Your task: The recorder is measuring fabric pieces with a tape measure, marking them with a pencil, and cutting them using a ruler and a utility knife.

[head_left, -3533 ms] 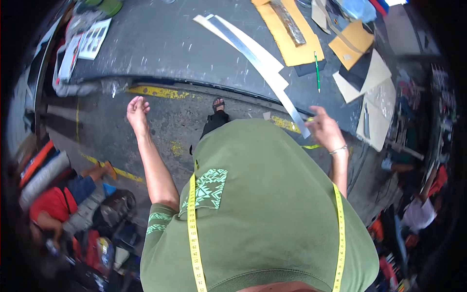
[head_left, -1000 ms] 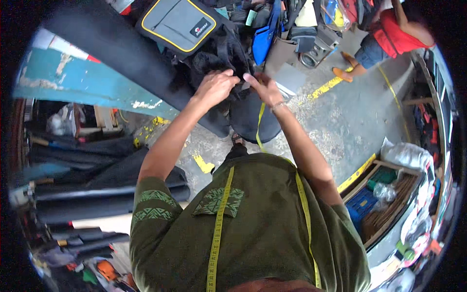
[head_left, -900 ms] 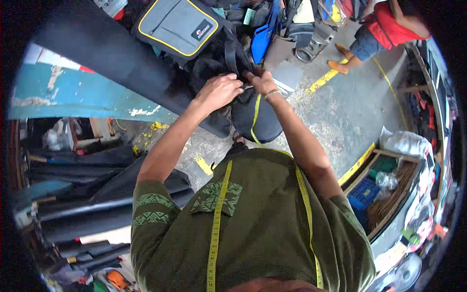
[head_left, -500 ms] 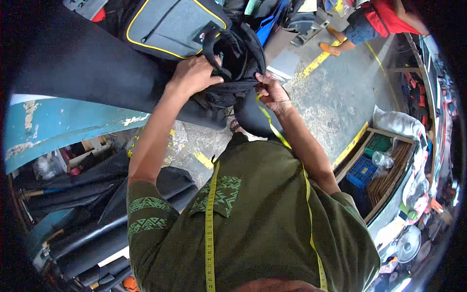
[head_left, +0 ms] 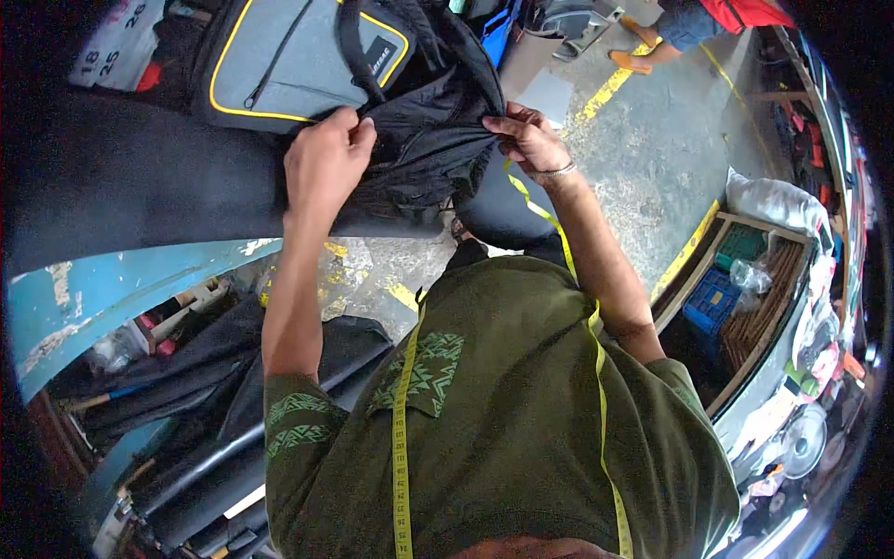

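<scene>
A soft black fabric bag (head_left: 424, 140) lies bunched between my hands at the edge of the black-covered table. At its left side my left hand (head_left: 326, 166) is closed, thumb against the bent fingers, seemingly on the fabric; the exact grip is partly hidden. My right hand (head_left: 533, 144) pinches the bag's right edge between thumb and fingers. A yellow tape measure (head_left: 531, 207) hangs around my neck, and one end runs up to just below my right hand. Beyond my left hand lies a grey bag with yellow piping (head_left: 289, 61), a zipper across its front.
The table (head_left: 140, 168) has a black sheet over a chipped blue edge (head_left: 140, 279). Black rolls of material (head_left: 205, 466) lie below at left. At right stands a wooden-framed bin (head_left: 717, 233) with blue and green baskets. A person in orange shoes (head_left: 633, 61) stands at the far right.
The black bag's upright, looped opening has been flattened and spread out. My left hand has shifted left and nearer, its fingers now closed; my right hand keeps its pinch, slightly farther away.
</scene>
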`<state>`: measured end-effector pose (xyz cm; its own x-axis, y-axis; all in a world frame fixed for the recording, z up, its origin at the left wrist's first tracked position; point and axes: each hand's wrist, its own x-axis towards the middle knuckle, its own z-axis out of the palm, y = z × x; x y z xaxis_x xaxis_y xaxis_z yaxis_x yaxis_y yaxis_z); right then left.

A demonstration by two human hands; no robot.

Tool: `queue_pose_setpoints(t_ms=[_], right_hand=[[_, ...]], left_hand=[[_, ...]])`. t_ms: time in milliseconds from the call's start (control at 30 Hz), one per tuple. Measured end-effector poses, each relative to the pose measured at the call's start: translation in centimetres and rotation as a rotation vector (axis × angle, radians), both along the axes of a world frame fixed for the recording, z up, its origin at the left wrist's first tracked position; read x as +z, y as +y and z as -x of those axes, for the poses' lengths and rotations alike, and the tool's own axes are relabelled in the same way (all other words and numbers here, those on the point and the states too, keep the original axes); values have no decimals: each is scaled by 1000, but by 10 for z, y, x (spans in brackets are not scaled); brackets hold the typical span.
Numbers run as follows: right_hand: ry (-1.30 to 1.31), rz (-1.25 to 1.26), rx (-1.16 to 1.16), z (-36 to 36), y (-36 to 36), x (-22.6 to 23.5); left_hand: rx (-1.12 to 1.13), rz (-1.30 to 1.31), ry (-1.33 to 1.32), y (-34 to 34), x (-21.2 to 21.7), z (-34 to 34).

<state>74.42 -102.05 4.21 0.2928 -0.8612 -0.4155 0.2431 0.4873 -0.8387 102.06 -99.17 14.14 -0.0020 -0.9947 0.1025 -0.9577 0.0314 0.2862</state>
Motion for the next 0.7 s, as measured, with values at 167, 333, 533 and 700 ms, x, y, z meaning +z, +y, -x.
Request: queue_pose_setpoints(t_ms=[167, 333, 533, 700], right_hand=[[-100, 50, 55, 1, 13, 2], [13, 68, -26, 0, 13, 10], [168, 193, -12, 0, 20, 29], [331, 223, -36, -1, 26, 28]], left_hand=[[-111, -102, 49, -5, 2, -4], [-370, 29, 123, -7, -5, 14], [-628, -64, -39, -18, -15, 41], [-720, 19, -97, -24, -31, 50]])
